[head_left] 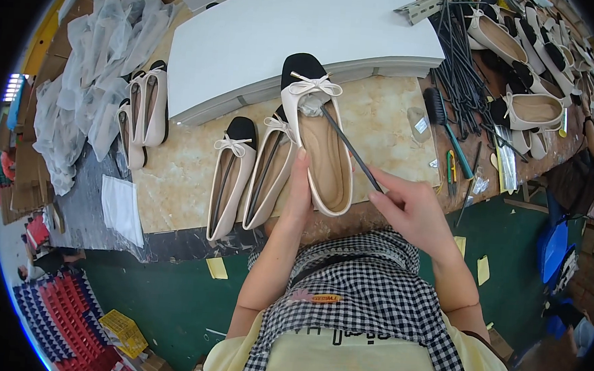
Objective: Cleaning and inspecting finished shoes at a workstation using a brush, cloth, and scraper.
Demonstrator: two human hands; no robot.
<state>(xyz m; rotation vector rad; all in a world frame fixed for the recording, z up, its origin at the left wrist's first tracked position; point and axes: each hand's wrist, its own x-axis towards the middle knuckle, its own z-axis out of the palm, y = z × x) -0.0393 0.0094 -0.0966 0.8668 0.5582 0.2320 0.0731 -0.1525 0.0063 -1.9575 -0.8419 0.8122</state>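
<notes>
Black lettering (337, 337) marks the yellow shirt (360, 369); an orange badge (326, 298) bears letters.

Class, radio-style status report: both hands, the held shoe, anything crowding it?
Left hand gripping cream bowed flat shoe with black toe. Right hand holding thin dark rod, far end inside shoe. Two similar cream-and-black flats close on left.

A bench (391, 140) with a tan, marbled top stood over a green floor (161, 296), where yellow scraps (483, 270) lay on the near side of the bench. Brown cardboard (26, 182) stood left of the bench, and a yellow basket (123, 333) sat off its near left corner. A blue container (550, 255) stood near its right end. Bright, striped light (12, 88) showed far left of the bench.
</notes>
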